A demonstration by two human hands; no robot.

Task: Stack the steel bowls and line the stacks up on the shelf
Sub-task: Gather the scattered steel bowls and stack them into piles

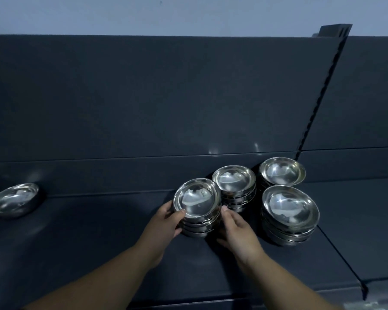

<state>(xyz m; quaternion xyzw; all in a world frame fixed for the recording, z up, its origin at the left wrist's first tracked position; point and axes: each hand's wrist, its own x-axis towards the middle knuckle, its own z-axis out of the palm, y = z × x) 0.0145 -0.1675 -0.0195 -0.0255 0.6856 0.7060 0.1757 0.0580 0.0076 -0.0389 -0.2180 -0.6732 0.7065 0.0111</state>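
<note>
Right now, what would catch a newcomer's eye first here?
The left hand and right hand grip a stack of steel bowls on the dark shelf. Just right of it gleam a middle stack, a front-right stack and a back-right bowl. A lone bowl sits at far left.

No writing or number is legible. A small mark [203, 193] inside the centre stack of steel bowls [197, 204] is blurred.

- We record the lone bowl [12, 200], mid-left, as cut by the frame's edge.
- We cannot see the left hand [168, 220] fingertips behind the held stack [197, 204].
- The front right stack [290, 206] hides the rear right stack [282, 171] base.
</note>
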